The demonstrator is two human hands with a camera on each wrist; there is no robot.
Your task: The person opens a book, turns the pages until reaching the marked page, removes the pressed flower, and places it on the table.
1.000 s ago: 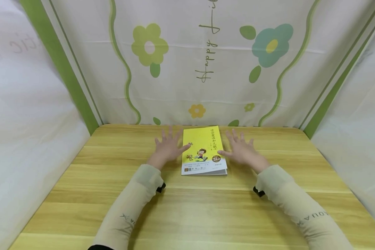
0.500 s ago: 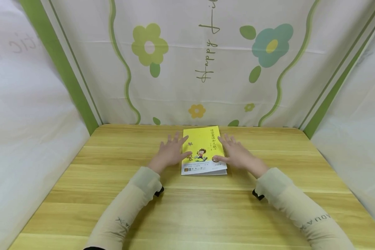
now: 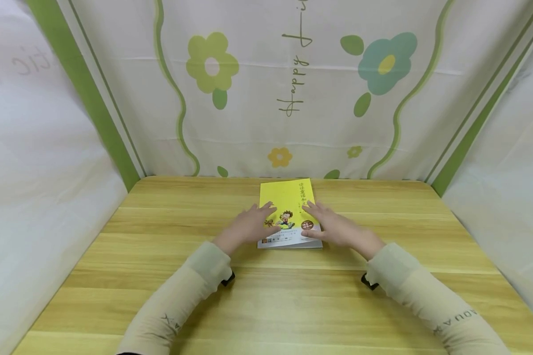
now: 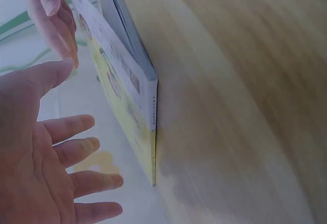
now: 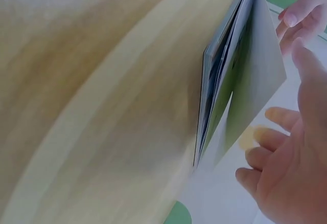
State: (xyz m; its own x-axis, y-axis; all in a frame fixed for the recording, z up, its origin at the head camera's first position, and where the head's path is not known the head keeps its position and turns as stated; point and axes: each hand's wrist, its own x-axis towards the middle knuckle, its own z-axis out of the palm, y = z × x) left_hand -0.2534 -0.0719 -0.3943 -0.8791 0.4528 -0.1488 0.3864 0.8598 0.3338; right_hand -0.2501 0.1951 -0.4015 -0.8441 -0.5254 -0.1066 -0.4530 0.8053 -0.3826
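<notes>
A thin yellow and white paperback book point(image 3: 288, 197) with a cartoon child on its cover lies on the wooden table. Its spine point(image 4: 154, 111) faces left, and the front cover point(image 5: 258, 81) stands slightly lifted along the right side, pages showing beneath. My left hand point(image 3: 247, 224) hovers over the book's lower left, fingers spread. Over the lower right is my right hand point(image 3: 335, 227), its fingers also spread and pointing inward. Both wrist views show a gap between palm and cover; neither hand holds anything.
The wooden table point(image 3: 275, 305) reaches to a white fabric backdrop point(image 3: 257, 118) printed with flowers and lettering. More white fabric point(image 3: 40, 162) hangs at the left and right sides, with green trim.
Both hands have moved inward and nearer to me, from beside the book to above its lower part. The book stays where it was.
</notes>
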